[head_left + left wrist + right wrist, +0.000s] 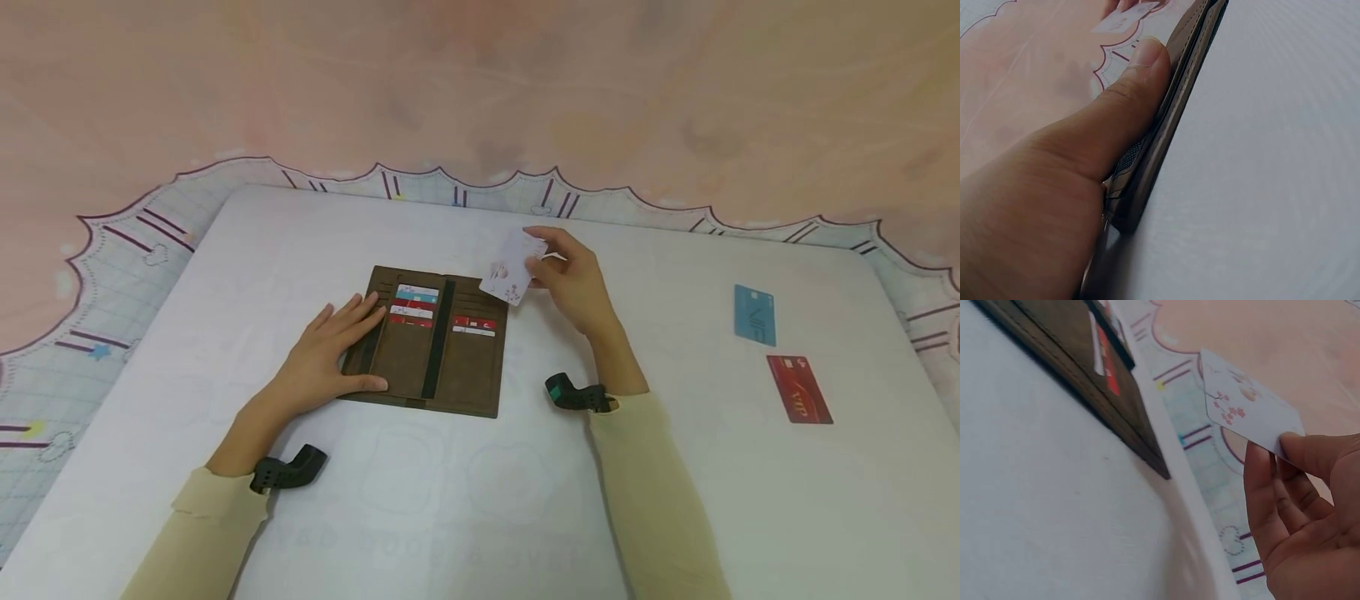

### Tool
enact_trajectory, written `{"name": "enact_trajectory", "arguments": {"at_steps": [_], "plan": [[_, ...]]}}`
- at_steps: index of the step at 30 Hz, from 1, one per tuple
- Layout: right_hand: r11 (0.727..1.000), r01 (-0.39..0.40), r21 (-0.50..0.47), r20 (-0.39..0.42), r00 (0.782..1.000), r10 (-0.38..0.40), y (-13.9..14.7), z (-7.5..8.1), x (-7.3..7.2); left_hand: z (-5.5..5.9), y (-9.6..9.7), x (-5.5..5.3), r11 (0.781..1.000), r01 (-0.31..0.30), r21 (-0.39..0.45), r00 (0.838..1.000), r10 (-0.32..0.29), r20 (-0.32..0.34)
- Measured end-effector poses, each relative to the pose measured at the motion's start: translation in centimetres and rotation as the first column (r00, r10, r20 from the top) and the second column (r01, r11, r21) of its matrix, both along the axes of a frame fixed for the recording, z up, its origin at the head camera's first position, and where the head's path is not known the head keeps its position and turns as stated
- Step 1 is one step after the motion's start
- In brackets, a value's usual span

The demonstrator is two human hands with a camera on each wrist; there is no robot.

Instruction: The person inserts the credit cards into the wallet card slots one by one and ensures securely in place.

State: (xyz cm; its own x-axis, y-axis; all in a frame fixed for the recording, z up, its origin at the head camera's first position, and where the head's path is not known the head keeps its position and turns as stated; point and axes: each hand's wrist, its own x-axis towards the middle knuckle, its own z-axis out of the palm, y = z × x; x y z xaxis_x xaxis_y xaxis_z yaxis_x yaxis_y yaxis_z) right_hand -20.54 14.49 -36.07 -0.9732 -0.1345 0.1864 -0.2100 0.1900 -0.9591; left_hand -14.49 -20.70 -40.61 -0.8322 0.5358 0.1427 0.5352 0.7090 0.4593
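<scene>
An open brown wallet [468, 375] lies on the white table, with several cards [412, 306] in its left slots and red and white cards [474, 325] in its right ones. My left hand [330, 354] rests on the wallet's left side, fingers spread; in the left wrist view the thumb [1129, 94] lies along its edge. Above the wallet's top right corner, my right hand [573, 279] pinches a white card [512, 268] between thumb and fingers. Pink blossoms are printed on that card [1241, 400], which the right wrist view shows held up and tilted.
To the right on the white table [675, 500] lie a blue card [754, 315] and, nearer to me, a red card [799, 389] marked VIP. A patterned cloth [480, 83] with a scalloped border runs beyond the table's far edge.
</scene>
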Motion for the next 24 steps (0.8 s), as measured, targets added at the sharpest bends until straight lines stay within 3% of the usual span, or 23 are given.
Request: {"name": "enact_trajectory", "arguments": {"at_steps": [7, 24], "plan": [[0.995, -0.034, -0.09, 0.001, 0.999, 0.034, -1.3, -1.6, -0.4, 0.0, 0.0, 0.0, 1.0, 0.001, -0.003, 1.0, -0.001, 0.0], [1.0, -0.022, 0.014, 0.018, 1.0, 0.022, -2.3, -3.1, -0.5, -0.2, 0.0, 0.0, 1.0, 0.001, 0.003, 1.0, -0.001, -0.003]]}}
